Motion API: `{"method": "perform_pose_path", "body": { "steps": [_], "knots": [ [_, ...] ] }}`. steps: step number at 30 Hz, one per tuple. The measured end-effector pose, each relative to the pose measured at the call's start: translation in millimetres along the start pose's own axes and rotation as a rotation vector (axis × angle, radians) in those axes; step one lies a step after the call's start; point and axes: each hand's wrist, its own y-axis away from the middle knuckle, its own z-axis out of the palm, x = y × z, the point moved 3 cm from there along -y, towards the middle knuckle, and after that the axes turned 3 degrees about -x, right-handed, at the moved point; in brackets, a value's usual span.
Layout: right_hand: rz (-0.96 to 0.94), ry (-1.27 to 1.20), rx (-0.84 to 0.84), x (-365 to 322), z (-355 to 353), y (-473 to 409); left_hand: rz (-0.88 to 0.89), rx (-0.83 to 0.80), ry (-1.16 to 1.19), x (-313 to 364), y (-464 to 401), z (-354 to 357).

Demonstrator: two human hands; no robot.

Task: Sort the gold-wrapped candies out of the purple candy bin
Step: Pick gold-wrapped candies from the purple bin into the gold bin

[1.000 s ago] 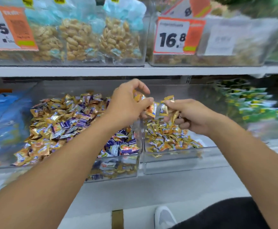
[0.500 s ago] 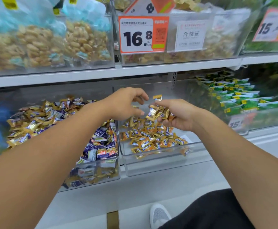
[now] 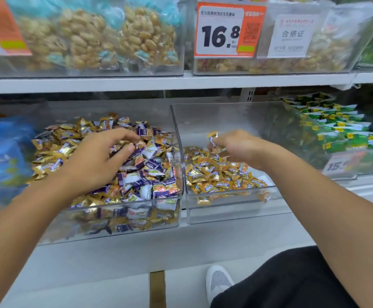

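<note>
Over the clear acrylic purple candy bin [image 3: 123,210]: left hand [image 3: 96,161], fingers loosely spread, tips touching the crinkly mixed purple-and-gold heap. Right of that bin: right hand [image 3: 236,145], blurred, pinching gold-wrapped candies [image 3: 212,137] above the neighbouring clear bin [image 3: 232,213], part-filled with gold foil pieces.

One head-worn view — looking forward and down, close over the clear candy bin [image 3: 123,210] on the shelf.

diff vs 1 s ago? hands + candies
The left hand left the right hand and went back over the mixed bin, fingers spread on the pile, holding nothing visible. The right hand, blurred, hangs over the gold bin with a few gold candies at its fingers. Both bins stayed put.
</note>
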Motion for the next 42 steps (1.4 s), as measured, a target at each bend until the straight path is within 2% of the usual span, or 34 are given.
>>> {"method": "perform_pose_path", "body": {
  "steps": [3,6,7,9,11,13,14,17,21,23,24,27,29,32,35,39,41,42],
  "knots": [
    [-0.13,0.283,0.121,-19,2,9,-0.035,-0.022,-0.123,-21,18,-6],
    [-0.479,0.451,0.411,-58,12,40,-0.105,-0.047,-0.161,-38,34,-11],
    [-0.618,0.44,0.432,-74,26,53,-0.122,-0.061,-0.168,-45,38,-14],
    [-0.798,0.485,0.283,-103,68,71,-0.168,-0.073,-0.166,-60,43,-19],
    [-0.729,0.698,0.028,-121,109,72,-0.199,-0.052,-0.162,-75,47,-24],
    [-0.483,0.884,-0.198,-127,130,59,-0.198,-0.034,-0.171,-84,49,-26],
    [-0.355,0.902,-0.27,-128,132,52,-0.205,-0.04,-0.174,-87,50,-25],
    [-0.106,0.81,-0.384,-126,136,37,-0.241,-0.064,-0.221,-94,52,-23],
    [-0.051,0.678,-0.487,-131,148,20,-0.301,-0.045,-0.26,-108,54,-29],
    [-0.05,0.629,-0.46,-142,140,8,-0.331,-0.027,-0.257,-112,53,-33],
    [-0.065,0.631,-0.39,-147,135,2,-0.345,-0.015,-0.249,-114,51,-34],
    [-0.273,0.927,-0.075,-166,130,-20,-0.383,0.016,-0.243,-115,46,-37],
    [-0.377,1.027,-0.092,-171,147,-25,-0.389,0.02,-0.222,-113,45,-36],
    [-0.376,1.024,-0.223,-169,166,-34,-0.391,0.058,-0.157,-112,45,-35],
    [-0.444,1.01,-0.187,-168,171,-38,-0.392,0.164,-0.056,-113,44,-36],
    [-0.475,0.895,-0.105,-168,171,-37,-0.432,0.288,0.212,-107,39,-36],
    [-0.473,0.752,-0.067,-168,163,-39,-0.492,0.335,0.415,-97,31,-36],
    [-0.475,0.604,-0.057,-168,158,-39,-0.52,0.345,0.512,-92,26,-35]
  ]
}}
